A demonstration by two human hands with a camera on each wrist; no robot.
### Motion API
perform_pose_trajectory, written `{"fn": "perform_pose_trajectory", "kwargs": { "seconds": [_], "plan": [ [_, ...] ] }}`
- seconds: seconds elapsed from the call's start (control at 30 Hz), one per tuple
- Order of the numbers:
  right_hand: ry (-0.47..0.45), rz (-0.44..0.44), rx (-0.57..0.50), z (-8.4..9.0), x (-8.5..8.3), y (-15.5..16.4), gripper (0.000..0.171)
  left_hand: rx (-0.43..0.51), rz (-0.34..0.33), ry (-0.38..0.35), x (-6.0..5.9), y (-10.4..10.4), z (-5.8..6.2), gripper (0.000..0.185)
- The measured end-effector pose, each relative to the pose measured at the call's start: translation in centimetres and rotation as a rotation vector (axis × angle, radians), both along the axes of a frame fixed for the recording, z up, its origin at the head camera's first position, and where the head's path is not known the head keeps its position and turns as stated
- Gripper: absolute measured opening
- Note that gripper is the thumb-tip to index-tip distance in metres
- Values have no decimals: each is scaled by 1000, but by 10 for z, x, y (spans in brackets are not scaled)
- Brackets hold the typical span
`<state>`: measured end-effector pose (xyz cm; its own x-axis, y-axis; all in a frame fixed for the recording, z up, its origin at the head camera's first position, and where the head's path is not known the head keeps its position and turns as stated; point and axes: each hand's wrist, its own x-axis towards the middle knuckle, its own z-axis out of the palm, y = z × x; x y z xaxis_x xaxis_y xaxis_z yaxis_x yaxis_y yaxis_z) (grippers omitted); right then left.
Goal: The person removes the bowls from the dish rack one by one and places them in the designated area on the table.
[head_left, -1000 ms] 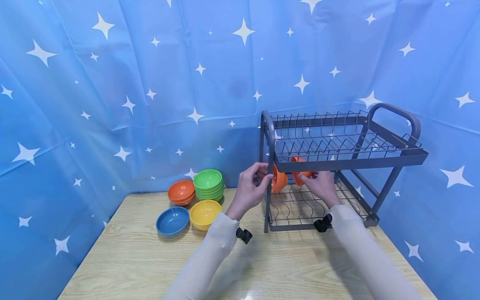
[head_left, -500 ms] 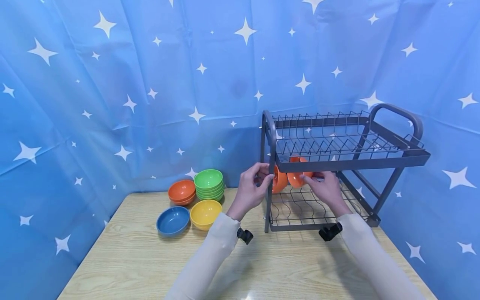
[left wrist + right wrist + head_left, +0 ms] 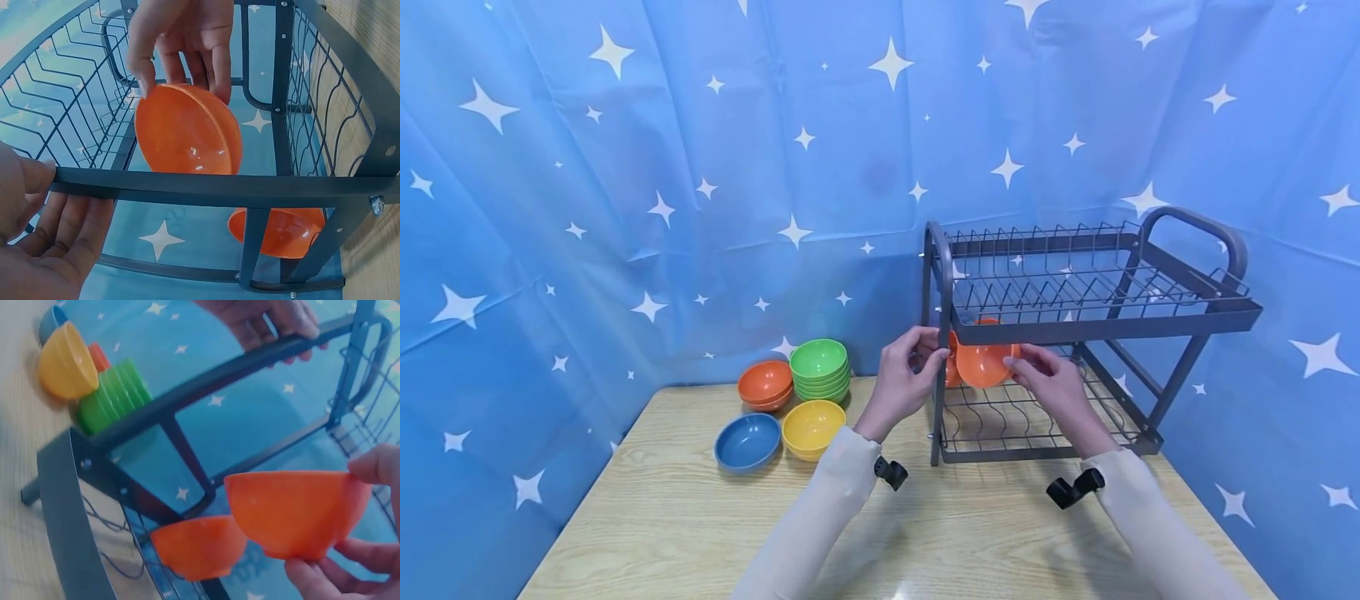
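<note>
No readable text, labels, brands or numbers on anything in view

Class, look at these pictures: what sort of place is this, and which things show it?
Probably a staged recording set, not a kitchen: star-printed blue backdrop all round, a wooden table, and a dish rack with colourful bowls.

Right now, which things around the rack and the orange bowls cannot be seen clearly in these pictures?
- Head view: the second orange bowl on the lower shelf is mostly hidden by the rack post and the held orange bowl.
- Head view: the stack under the green bowl is too small to count.
- Left wrist view: the left hand is cut by the edge.
- Right wrist view: the right hand's fingers are cut by the edge.
</note>
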<state>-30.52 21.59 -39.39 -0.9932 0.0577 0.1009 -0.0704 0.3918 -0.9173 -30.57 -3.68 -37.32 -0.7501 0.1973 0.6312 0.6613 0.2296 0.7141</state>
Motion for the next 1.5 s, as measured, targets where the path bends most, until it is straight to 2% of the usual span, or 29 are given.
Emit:
{"fn": "perform_pose_trajectory", "kwargs": {
  "seconds": [0.23,0.4,0.5,0.73,0.9,1.07,1.17,1.27,1.4,1.5],
  "plan": [
    [-49,54,-135,4,17,1,74,2,-10,-24,1,-1,0,21],
    [-88,80,-170,6,28,4,80,-24,-4,-24,2,-2,1,23],
    [-94,110,-212,6,35,6,80,-38,-1,-4,2,-3,1,26],
    [-103,207,-399,10,54,6,69,-73,21,66,10,-15,0,39],
    [-129,234,-444,14,63,2,54,-150,59,101,21,-28,-1,49],
    [-155,259,-501,16,72,-1,45,-243,52,135,35,-38,-2,56],
    [-170,291,-516,16,77,-6,46,-294,22,159,47,-41,-3,59],
    [-196,332,-510,15,80,-11,55,-334,-24,204,58,-44,-3,60],
    [-233,411,-533,11,84,-18,64,-374,-96,301,70,-46,-1,58],
    [-242,486,-560,9,88,-23,63,-422,-138,364,79,-47,0,55]
  ]
}}
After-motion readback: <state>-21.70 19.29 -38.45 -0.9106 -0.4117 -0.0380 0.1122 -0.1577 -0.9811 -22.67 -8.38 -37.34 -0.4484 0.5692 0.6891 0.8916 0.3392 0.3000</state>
